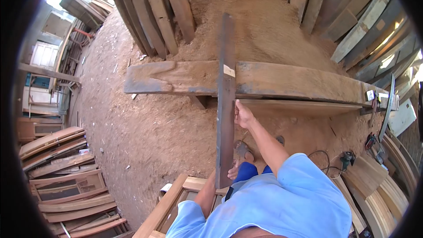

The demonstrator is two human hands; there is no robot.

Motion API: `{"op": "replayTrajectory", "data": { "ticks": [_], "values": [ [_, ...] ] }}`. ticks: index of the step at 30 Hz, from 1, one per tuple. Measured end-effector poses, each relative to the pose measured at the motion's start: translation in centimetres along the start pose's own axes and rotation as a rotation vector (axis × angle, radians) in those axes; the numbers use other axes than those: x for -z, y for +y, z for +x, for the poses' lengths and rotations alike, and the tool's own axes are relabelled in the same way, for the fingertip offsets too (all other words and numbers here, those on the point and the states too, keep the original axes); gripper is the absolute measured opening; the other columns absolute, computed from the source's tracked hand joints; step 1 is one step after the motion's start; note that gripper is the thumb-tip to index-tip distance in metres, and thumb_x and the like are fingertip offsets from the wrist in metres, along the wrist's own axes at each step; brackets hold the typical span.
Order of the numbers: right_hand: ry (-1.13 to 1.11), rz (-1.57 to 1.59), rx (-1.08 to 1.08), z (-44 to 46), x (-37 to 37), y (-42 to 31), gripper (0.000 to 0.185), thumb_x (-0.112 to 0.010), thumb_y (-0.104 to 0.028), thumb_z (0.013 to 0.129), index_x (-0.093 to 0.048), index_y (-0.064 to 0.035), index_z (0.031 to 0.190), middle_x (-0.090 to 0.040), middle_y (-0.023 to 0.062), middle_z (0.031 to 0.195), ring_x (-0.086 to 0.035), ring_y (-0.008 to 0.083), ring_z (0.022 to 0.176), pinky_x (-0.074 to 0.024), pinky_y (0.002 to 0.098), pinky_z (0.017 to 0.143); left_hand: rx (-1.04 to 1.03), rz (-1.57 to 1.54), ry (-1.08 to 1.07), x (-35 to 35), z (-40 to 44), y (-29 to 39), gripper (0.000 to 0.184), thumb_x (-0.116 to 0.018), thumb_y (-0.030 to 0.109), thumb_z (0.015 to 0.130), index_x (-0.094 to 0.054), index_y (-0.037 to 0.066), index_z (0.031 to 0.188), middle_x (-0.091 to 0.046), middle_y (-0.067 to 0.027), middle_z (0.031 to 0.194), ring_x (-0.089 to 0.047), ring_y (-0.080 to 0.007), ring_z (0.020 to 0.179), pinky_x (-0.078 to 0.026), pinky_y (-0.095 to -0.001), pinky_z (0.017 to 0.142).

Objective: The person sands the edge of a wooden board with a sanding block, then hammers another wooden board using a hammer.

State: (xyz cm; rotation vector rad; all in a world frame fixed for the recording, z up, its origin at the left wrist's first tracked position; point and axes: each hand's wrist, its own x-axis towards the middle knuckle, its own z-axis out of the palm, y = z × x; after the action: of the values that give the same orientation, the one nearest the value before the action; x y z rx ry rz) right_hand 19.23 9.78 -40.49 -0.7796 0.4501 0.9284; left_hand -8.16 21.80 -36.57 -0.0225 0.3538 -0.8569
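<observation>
A long dark plank (226, 128) runs away from my body and crosses over a thick wooden beam (282, 79). My right hand (243, 113) grips the plank's right edge just on the near side of the beam. Close to my body, my left hand (232, 170) holds the plank's near end, its fingers showing at the right edge. A pale patch marks the plank where it passes over the beam. Beneath the beam's near side lies a thinner board (299, 108).
Upright planks (178, 6) lean at the back left, and more boards (363, 22) at the back right. Stacked frames (72, 185) lie at the left. A panelled wooden frame (174, 198) is beside me. A green power tool (347, 159) with a cord sits at the right.
</observation>
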Motion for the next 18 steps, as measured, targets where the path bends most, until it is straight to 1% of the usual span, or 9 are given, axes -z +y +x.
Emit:
{"op": "replayTrajectory", "data": {
  "ticks": [2, 6, 9, 11, 12, 14, 15, 17, 18],
  "values": [
    [-0.067, 0.067, 0.019, 0.1, -1.9, 1.1, 0.047, -0.044, -0.053, 0.101, -0.064, -0.0111, 0.106, -0.070, 0.0020, 0.096, -0.063, 0.0174, 0.079, -0.0539, 0.0391, 0.076, 0.021, 0.047, 0.052, 1.5, -2.6, -0.7, 0.032, -0.054, 0.033, 0.096, -0.055, 0.001, 0.102, -0.053, -0.0048, 0.066, -0.054, -0.0181, 0.057, -0.047, -0.0312, 0.057],
    [0.155, 0.160, -0.020, 0.0, -2.5, 5.7, 0.054, -0.044, -0.057, 0.099, -0.064, -0.0084, 0.110, -0.070, 0.0058, 0.103, -0.065, 0.0243, 0.093, -0.0519, 0.0449, 0.088, 0.100, 0.383, 0.273, 5.3, -6.9, -1.9, 0.035, -0.053, 0.033, 0.098, -0.056, 0.001, 0.109, -0.061, -0.0081, 0.077, -0.061, -0.0204, 0.068, -0.052, -0.0327, 0.064],
    [0.247, 0.154, -0.014, -3.1, -1.6, 9.4, 0.062, -0.046, -0.058, 0.098, -0.057, -0.0026, 0.124, -0.064, 0.0116, 0.120, -0.061, 0.0264, 0.109, -0.0483, 0.0457, 0.097, 0.048, 0.824, 0.713, 14.6, -11.0, -1.6, 0.048, -0.044, 0.042, 0.103, -0.058, 0.003, 0.127, -0.069, -0.0118, 0.111, -0.067, -0.0245, 0.103, -0.054, -0.0370, 0.089],
    [0.255, 0.037, 0.058, -7.9, -3.4, 10.1, 0.072, -0.047, -0.057, 0.098, -0.047, 0.0037, 0.137, -0.055, 0.0160, 0.136, -0.054, 0.0268, 0.122, -0.0420, 0.0435, 0.106, -0.174, 0.502, 0.788, 18.0, -10.6, 2.3, 0.048, -0.044, 0.046, 0.103, -0.064, 0.004, 0.115, -0.068, -0.0062, 0.097, -0.065, -0.0191, 0.096, -0.051, -0.0305, 0.089],
    [0.264, 0.034, 0.046, -8.9, -3.5, 10.8, 0.072, -0.047, -0.057, 0.098, -0.047, 0.0037, 0.137, -0.055, 0.0160, 0.136, -0.054, 0.0268, 0.122, -0.0420, 0.0435, 0.106, -0.267, 0.615, 0.827, 5.6, -9.1, 4.2, 0.055, -0.037, 0.055, 0.102, -0.062, 0.007, 0.112, -0.067, -0.0051, 0.102, -0.064, -0.0212, 0.097, -0.048, -0.0353, 0.089],
    [0.481, -0.221, 0.024, -10.6, -3.6, 12.1, 0.069, -0.047, -0.054, 0.100, -0.049, 0.0046, 0.135, -0.055, 0.0151, 0.135, -0.055, 0.0248, 0.120, -0.0424, 0.0413, 0.105, -0.437, 0.564, 0.717, 4.9, -7.6, 8.3, 0.054, -0.037, 0.060, 0.100, -0.059, 0.014, 0.118, -0.065, -0.0088, 0.114, -0.060, -0.0248, 0.104, -0.046, -0.0451, 0.092],
    [0.485, -0.219, 0.013, -11.2, -3.2, 12.8, 0.069, -0.047, -0.054, 0.100, -0.049, 0.0046, 0.135, -0.055, 0.0151, 0.135, -0.055, 0.0248, 0.120, -0.0424, 0.0413, 0.105, -0.407, 0.613, 0.746, 2.7, -6.1, 10.2, 0.056, -0.039, 0.062, 0.098, -0.058, 0.014, 0.119, -0.064, -0.0097, 0.117, -0.060, -0.0260, 0.104, -0.046, -0.0465, 0.092],
    [0.226, -0.144, 0.025, -12.3, -1.5, 13.9, 0.062, -0.046, -0.049, 0.102, -0.051, 0.0051, 0.132, -0.059, 0.0142, 0.130, -0.056, 0.0225, 0.118, -0.0437, 0.0393, 0.102, -0.370, 0.654, 0.699, -1.1, -2.6, 12.6, 0.059, -0.043, 0.064, 0.096, -0.057, 0.014, 0.123, -0.063, -0.0102, 0.121, -0.060, -0.0275, 0.105, -0.046, -0.0488, 0.091],
    [0.230, -0.140, 0.020, -13.4, -1.6, 13.6, 0.062, -0.046, -0.049, 0.102, -0.051, 0.0051, 0.132, -0.059, 0.0142, 0.130, -0.056, 0.0225, 0.118, -0.0437, 0.0393, 0.102, -0.365, 0.648, 0.621, -2.2, -0.9, 13.4, 0.061, -0.044, 0.065, 0.095, -0.056, 0.013, 0.125, -0.062, -0.0099, 0.122, -0.059, -0.0277, 0.105, -0.046, -0.0497, 0.091]
  ]
}}
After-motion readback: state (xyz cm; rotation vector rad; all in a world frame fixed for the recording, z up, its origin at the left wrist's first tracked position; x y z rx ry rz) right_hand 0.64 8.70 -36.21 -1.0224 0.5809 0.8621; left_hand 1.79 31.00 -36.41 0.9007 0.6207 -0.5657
